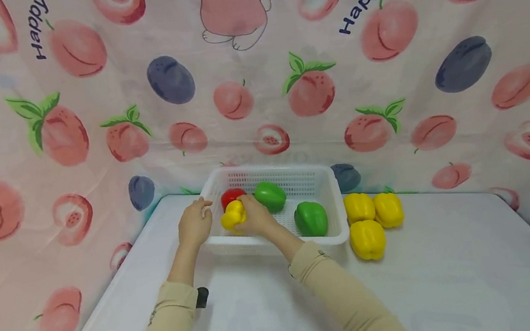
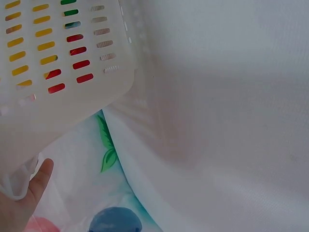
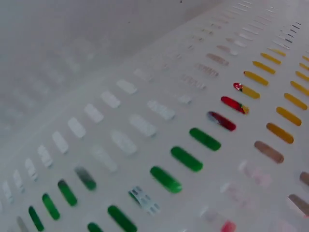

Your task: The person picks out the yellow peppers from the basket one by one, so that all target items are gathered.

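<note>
A white plastic basket (image 1: 276,246) holds a red bell pepper (image 1: 232,196) and two green ones, one green pepper (image 1: 270,196) at the back and another green pepper (image 1: 311,219) at the front right. Inside its left part, my right hand (image 1: 256,216) grips a yellow bell pepper (image 1: 232,216) in front of the red one. My left hand (image 1: 194,222) holds the basket's left rim; a straight finger (image 2: 41,180) shows beside that rim in the left wrist view. The right wrist view shows the slotted basket wall (image 3: 159,140), with pepper colours through its slots; the right hand is hidden there.
Three yellow bell peppers (image 1: 368,240) stand grouped on the white table (image 1: 462,262), just right of the basket. A fruit-printed cloth (image 1: 252,76) hangs behind the table and along its left side.
</note>
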Demonstrator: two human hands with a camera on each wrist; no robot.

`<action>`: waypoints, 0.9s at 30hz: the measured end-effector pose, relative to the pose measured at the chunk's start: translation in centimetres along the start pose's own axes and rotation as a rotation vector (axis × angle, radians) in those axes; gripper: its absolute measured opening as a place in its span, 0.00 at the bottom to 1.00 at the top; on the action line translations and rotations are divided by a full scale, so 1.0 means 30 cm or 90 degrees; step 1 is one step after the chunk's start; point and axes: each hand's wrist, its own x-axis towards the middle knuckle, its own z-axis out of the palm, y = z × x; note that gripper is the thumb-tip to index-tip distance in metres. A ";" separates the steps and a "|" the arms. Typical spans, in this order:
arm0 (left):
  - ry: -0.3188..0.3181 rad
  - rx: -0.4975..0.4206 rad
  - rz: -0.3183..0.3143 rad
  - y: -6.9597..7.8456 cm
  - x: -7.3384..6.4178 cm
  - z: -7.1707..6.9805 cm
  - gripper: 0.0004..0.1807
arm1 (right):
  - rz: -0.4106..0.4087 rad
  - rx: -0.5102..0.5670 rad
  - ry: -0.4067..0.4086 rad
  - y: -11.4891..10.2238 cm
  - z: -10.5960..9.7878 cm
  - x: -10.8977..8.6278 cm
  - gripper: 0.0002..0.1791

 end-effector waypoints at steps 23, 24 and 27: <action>-0.007 0.008 -0.007 0.004 -0.001 0.011 0.20 | -0.021 -0.050 0.056 -0.001 -0.033 -0.071 0.35; -0.008 0.009 -0.008 0.003 0.000 0.011 0.20 | -0.022 -0.049 0.058 -0.003 -0.033 -0.074 0.35; -0.010 0.010 -0.016 -0.001 0.000 0.008 0.20 | -0.027 -0.045 0.061 -0.007 -0.033 -0.081 0.34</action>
